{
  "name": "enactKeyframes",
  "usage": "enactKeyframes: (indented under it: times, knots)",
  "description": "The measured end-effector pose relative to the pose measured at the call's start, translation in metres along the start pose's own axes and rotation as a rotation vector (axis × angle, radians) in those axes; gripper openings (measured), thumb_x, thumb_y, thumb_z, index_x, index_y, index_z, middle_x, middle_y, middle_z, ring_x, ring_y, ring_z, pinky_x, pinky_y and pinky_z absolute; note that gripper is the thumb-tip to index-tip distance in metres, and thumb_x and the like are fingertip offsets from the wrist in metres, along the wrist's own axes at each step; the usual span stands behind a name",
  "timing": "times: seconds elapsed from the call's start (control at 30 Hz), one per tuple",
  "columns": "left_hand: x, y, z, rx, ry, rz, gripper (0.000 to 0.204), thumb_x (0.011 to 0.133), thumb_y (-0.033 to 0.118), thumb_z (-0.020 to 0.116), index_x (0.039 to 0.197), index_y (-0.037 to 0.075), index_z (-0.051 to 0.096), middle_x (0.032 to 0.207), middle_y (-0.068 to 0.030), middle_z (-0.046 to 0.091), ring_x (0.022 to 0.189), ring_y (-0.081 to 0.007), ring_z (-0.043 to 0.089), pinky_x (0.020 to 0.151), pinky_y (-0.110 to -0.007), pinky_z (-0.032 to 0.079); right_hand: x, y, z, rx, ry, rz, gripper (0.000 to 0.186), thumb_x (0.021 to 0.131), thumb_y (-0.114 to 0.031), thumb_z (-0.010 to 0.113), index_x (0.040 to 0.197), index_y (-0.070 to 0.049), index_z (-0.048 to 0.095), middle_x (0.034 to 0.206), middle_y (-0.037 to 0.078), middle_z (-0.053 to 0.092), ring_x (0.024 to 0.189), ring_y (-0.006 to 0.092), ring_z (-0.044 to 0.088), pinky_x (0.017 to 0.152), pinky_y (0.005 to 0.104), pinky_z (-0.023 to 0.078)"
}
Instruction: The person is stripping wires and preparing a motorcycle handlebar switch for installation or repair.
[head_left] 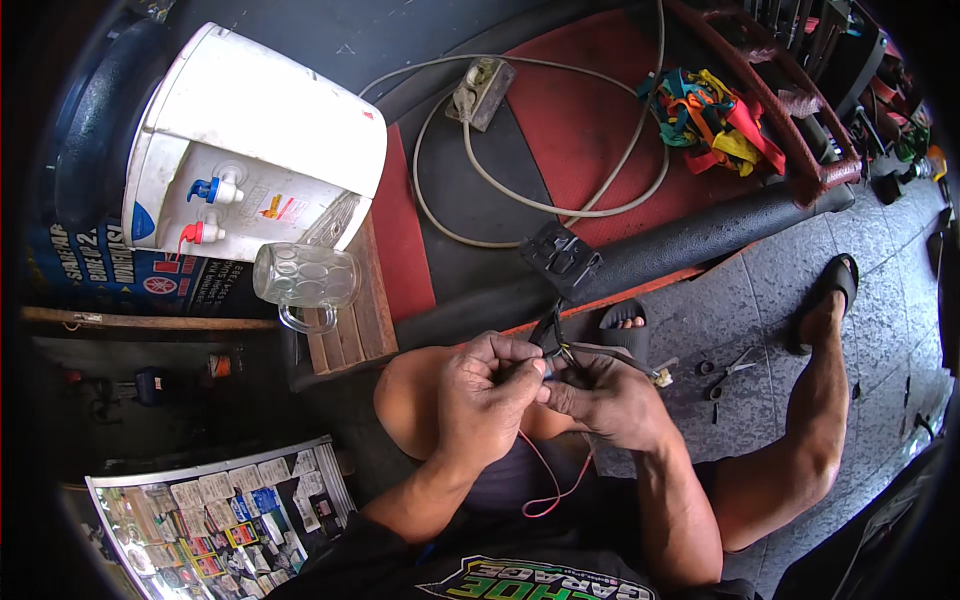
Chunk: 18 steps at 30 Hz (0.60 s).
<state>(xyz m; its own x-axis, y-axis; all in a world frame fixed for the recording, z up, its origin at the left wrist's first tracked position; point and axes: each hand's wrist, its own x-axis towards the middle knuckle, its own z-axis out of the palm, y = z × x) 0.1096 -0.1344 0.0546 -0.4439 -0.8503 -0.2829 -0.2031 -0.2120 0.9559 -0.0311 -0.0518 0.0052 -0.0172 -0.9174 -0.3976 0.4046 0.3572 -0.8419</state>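
Observation:
Close together above my lap, my left hand (pixel 488 392) and my right hand (pixel 618 402) are both closed, fingertips nearly meeting. They pinch a bundle of thin electrical wires (pixel 562 350), black with some yellow. A small bluish bit shows between the fingertips, too hidden to name. Past my fingers, the bundle runs up toward a black plastic part (pixel 560 260) with a square, moulded face. Below my hands a thin red-pink wire (pixel 548 505) hangs in a loop. A small whitish piece (pixel 662 376) sticks out beside my right hand.
Left stands a white water dispenser (pixel 270 110), with a glass mug (pixel 308 276) by a wooden crate (pixel 350 330). An extension socket (pixel 480 95) with coiled cable and colourful straps (pixel 710 120) lie on the red-black mat (pixel 590 110). Scissors (pixel 738 362) lie on the tiled floor.

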Motion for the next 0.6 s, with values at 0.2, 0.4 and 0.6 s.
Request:
enactKeyframes:
  times: [0.2,0.4,0.6]
  knots:
    - [-0.017,-0.004,0.009,-0.215,0.081,-0.090,0.005,0.093,0.000,0.063,0.097,0.000,0.061,0.077,-0.0022,0.061,0.056,-0.0012,0.046,0.047,-0.018,0.035,0.002,0.015,0.021,0.168,0.167,-0.228,0.025,0.094,-0.018,0.071,0.113,-0.001,0.070,0.081,0.000,0.065,0.074,0.0072,0.056,0.068,0.0211,0.044]
    - [-0.030,-0.007,0.025,-0.575,0.085,-0.266,0.009,0.095,0.008,0.067,0.094,0.008,0.059,0.070,0.0045,0.051,0.054,-0.0012,0.042,0.044,-0.018,0.034,0.006,0.011,0.017,0.288,0.140,-0.294,0.026,0.096,-0.004,0.065,0.121,0.005,0.063,0.104,0.009,0.071,0.096,0.0121,0.064,0.086,0.0238,0.052]
    - [-0.028,-0.010,0.021,-0.695,0.037,-0.338,0.007,0.097,0.011,0.064,0.098,0.007,0.059,0.070,0.0034,0.050,0.056,-0.0020,0.043,0.045,-0.019,0.035,0.006,0.004,0.011,0.190,0.147,-0.334,0.013,0.095,-0.003,0.065,0.106,0.002,0.067,0.090,0.000,0.066,0.082,0.0073,0.057,0.072,0.0237,0.046]
